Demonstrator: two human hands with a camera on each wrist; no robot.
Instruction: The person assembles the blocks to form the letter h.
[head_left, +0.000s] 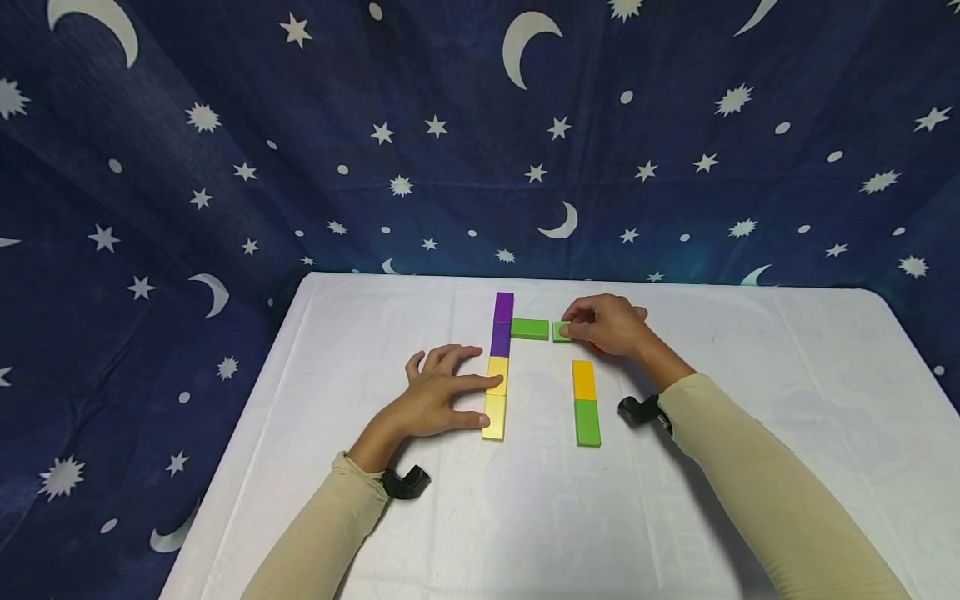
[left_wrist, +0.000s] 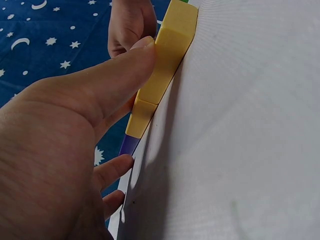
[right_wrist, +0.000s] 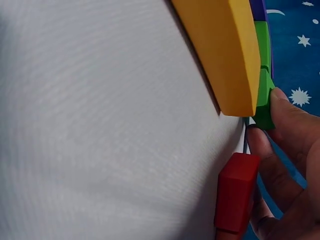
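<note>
A straight column of flat blocks runs away from me, with two yellow blocks [head_left: 494, 416] at the near end and two purple blocks [head_left: 504, 307] beyond. My left hand [head_left: 435, 398] touches the yellow ones, thumb at the nearer block's left side and index finger on the farther block, fingers extended. A green block [head_left: 530, 329] lies crosswise against the column's right side. Just right of it, my right hand [head_left: 611, 325] pinches another green block [right_wrist: 264, 105] between thumb and fingers. Red blocks [right_wrist: 235, 192] stand beside that hand in the right wrist view, mostly hidden under it from above.
An orange block [head_left: 583, 380] and a green block [head_left: 588, 423] lie end to end, nearer me than the right hand. The white-covered table [head_left: 337, 333] ends at a dark blue curtain [head_left: 450, 167] with moons and stars.
</note>
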